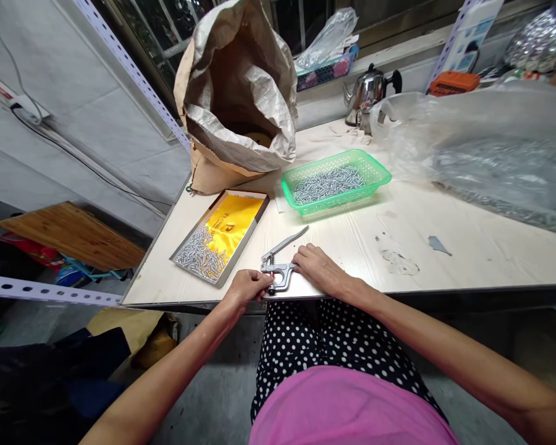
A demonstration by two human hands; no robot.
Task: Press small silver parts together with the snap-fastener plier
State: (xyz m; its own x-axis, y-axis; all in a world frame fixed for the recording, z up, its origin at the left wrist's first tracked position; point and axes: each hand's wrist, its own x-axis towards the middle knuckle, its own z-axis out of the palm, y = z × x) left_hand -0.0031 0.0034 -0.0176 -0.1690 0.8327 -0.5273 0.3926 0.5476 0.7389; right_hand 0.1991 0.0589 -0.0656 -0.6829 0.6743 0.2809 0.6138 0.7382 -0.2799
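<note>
A small metal hand press tool [279,266] with a long lever handle lies at the table's near edge. My left hand [248,286] is pinched at the tool's jaw, its fingers closed on something too small to make out. My right hand [317,267] rests on the tool's body with fingers curled over it, holding it down. Just left of the tool, a shallow yellow-lined box lid [231,225] holds a pile of small metal pieces. Behind the tool sits a green plastic basket [377,173] filled with several more small metal pieces.
A large open paper sack [241,93] stands at the back left of the pale wooden table [445,222]. A big clear plastic bag [491,148] of metal parts lies at the right. A steel kettle [366,93] stands at the back.
</note>
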